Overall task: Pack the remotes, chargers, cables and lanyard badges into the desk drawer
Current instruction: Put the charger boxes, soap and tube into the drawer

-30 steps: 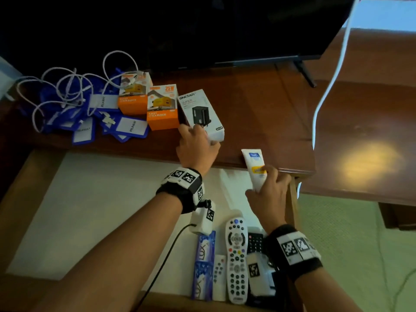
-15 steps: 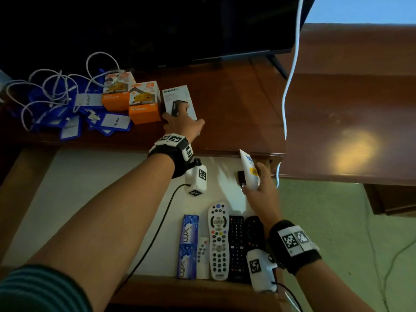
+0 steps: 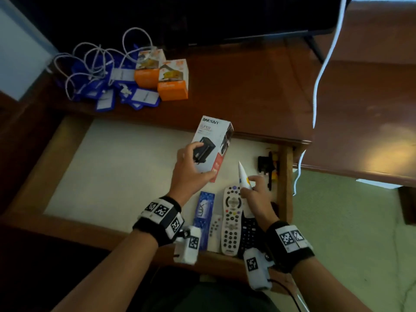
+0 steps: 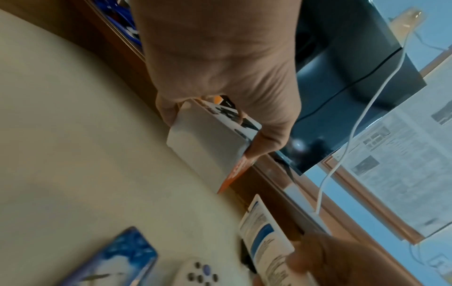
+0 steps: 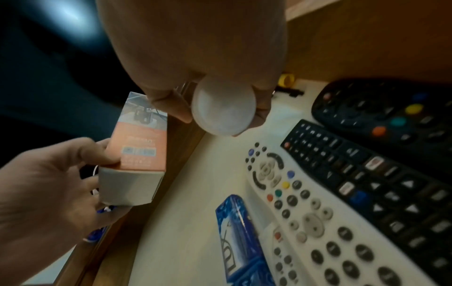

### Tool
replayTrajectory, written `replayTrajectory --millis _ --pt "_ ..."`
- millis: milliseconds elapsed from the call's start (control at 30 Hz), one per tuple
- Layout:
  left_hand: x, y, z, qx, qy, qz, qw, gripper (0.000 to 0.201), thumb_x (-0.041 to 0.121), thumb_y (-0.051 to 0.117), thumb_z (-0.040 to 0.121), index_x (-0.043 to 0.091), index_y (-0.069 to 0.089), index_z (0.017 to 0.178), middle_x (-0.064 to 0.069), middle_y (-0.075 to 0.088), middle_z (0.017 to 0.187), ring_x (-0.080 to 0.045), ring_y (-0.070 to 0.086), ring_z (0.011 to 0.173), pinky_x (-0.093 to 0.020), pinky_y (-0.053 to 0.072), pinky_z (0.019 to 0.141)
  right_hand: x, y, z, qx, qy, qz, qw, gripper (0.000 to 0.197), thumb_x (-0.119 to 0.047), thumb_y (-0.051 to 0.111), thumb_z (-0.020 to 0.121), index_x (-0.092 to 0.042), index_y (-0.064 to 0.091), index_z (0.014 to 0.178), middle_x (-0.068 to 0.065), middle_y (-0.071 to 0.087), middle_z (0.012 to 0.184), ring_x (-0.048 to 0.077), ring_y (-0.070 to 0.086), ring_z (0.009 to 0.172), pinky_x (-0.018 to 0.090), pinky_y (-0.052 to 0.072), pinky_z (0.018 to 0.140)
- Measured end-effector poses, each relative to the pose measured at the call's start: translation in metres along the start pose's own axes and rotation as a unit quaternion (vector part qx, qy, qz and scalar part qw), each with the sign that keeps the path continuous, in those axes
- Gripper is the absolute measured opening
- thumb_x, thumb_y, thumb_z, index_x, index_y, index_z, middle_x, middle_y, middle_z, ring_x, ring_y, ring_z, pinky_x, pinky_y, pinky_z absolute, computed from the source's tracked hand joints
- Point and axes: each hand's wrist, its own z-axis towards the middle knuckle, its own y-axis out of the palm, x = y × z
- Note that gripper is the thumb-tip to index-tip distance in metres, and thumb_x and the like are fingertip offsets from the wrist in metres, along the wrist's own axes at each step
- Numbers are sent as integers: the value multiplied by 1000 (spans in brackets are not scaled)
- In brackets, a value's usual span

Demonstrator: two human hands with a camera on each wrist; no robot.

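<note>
My left hand (image 3: 191,170) grips a white ONESAM charger box (image 3: 213,145) and holds it in the air over the open drawer (image 3: 112,167). The same charger box (image 4: 210,147) shows in the left wrist view, pinched between thumb and fingers. My right hand (image 3: 254,192) holds a white tube (image 3: 244,183) upright above the remotes; its round cap (image 5: 223,108) faces the right wrist camera. A white remote (image 3: 231,219), black remotes (image 3: 249,233), a small white remote (image 3: 215,230) and a blue LUX box (image 3: 203,219) lie in the drawer's front right corner.
On the desktop (image 3: 247,86) at the back left stand two orange charger boxes (image 3: 172,79) beside blue lanyard badges (image 3: 126,95) and tangled white cables (image 3: 94,57). A black plug (image 3: 265,163) lies at the drawer's right wall. A white cable (image 3: 324,64) hangs from above.
My left hand has lifted the white charger box off the desktop and brought it over the drawer. My right hand has carried the tube down into the drawer, above the remotes.
</note>
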Motion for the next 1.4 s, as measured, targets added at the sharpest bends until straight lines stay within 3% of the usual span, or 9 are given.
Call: replayTrajectory --millis 167,400,567,700,800,1000,1100,1267,1400 --pt "-44 -29 -6 -37 -38 30 998 82 20 81 61 36 37 129 2 41 126 -12 46 107 -28 45 90 -5 46 8 3 14 -73 997 31 -29 54 87 -30 32 110 16 53 111 34 59 90 44 55 76" --pt "-106 -60 1 -94 -126 90 983 89 26 79 63 33 29 136 -6 39 129 -26 50 115 -38 46 97 -14 119 5 -24 2 -166 986 62 -19 64 83 -18 27 133 14 56 111 28 56 84 28 40 62" --pt "-132 -77 11 -165 -140 152 964 100 33 79 58 38 19 137 -7 32 129 -33 50 112 -43 49 93 -10 169 9 -46 8 -266 963 87 -20 70 78 -21 15 144 17 63 113 33 63 96 29 41 72" --pt "-144 -83 17 -252 -111 216 937 115 40 82 54 47 5 139 -9 26 129 -37 50 110 -50 49 91 -8 197 18 -69 40 -343 936 100 -23 70 77 -25 0 148 24 62 108 37 64 94 38 51 78" --pt "-150 -83 21 -291 -96 272 912 116 45 80 60 48 -2 141 -11 25 130 -36 47 112 -51 44 94 -4 212 21 -77 52 -372 924 94 -26 71 75 -34 3 139 23 61 103 41 65 85 50 57 74" --pt "-153 -82 36 -300 -48 314 899 111 50 77 66 42 -1 145 -10 12 142 -37 37 119 -52 41 95 -14 203 23 -105 80 -393 910 58 -22 68 82 -16 36 130 17 59 105 35 64 83 43 58 62" --pt "-153 -81 41 -328 -44 298 895 116 40 81 66 46 -4 145 -10 5 147 -39 37 120 -50 43 95 -21 179 27 -32 30 -404 914 43 -27 70 79 -13 55 117 13 63 108 30 62 93 33 52 73" --pt "-149 -79 40 -355 -38 294 887 126 41 86 61 50 -9 143 -12 11 143 -40 39 117 -49 44 92 -10 138 31 -30 -12 -511 859 57 -27 67 82 -18 49 135 7 48 132 31 40 123 41 41 100" --pt "-148 -77 32 -360 -38 294 884 128 43 87 60 51 -10 143 -14 16 142 -41 39 118 -49 44 90 10 131 25 -90 -39 -536 838 70 -30 70 81 -19 37 143 4 39 143 29 37 128 40 39 102"
